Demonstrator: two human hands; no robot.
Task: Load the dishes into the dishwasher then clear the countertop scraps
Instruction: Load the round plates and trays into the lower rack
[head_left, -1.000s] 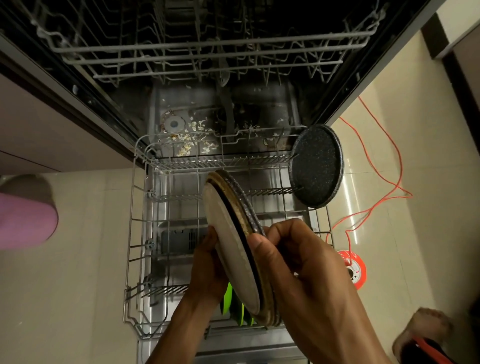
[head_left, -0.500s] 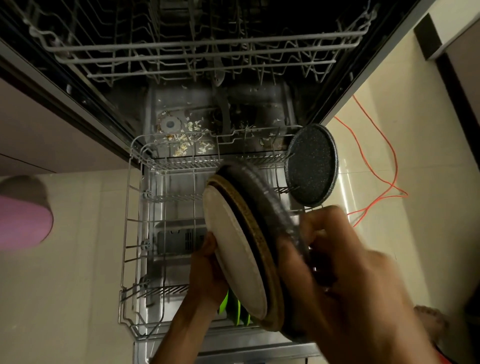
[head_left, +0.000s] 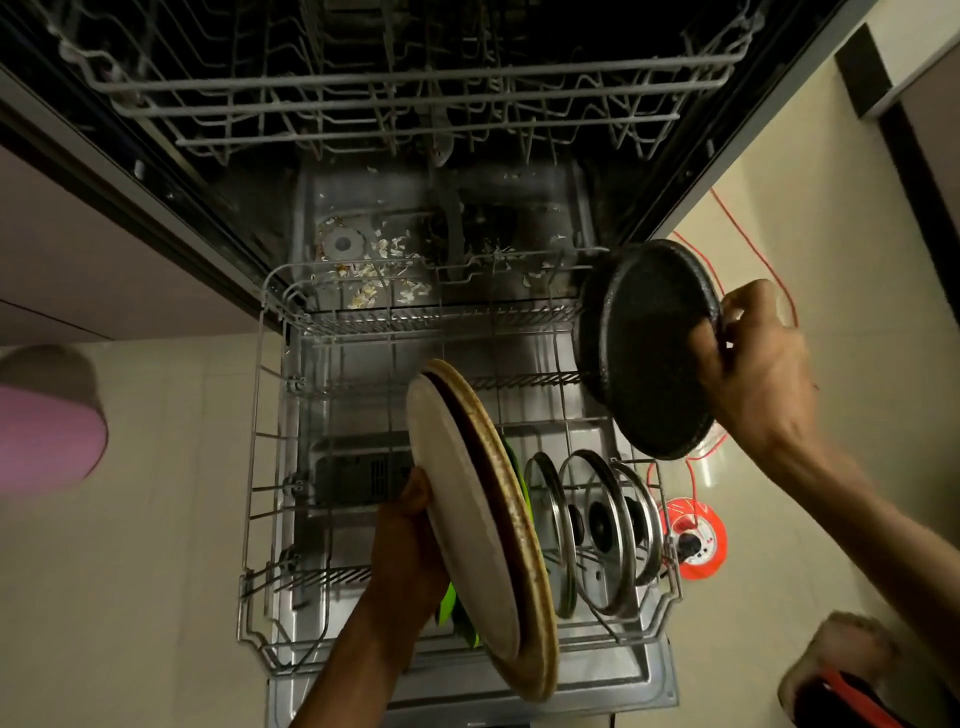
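At the far right corner of the pulled-out lower rack (head_left: 260, 415), the right hand (head_left: 753, 364) grips the rim of a black speckled plate (head_left: 647, 353), held on edge above the tines. The left hand (head_left: 410, 525) clasps a stack of plates (head_left: 478, 519) over the rack's middle, beside three glass lids (head_left: 597, 525). If the one-handed stack tilts, a plate could slide out and strike the lids; the black plate may miss its slot.

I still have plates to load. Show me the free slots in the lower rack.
Free: the lower rack's left half and its middle rows, between the held plate stack and the back rail. Crowded: the front right, where glass lids stand, and the right rear, with the black speckled plate.
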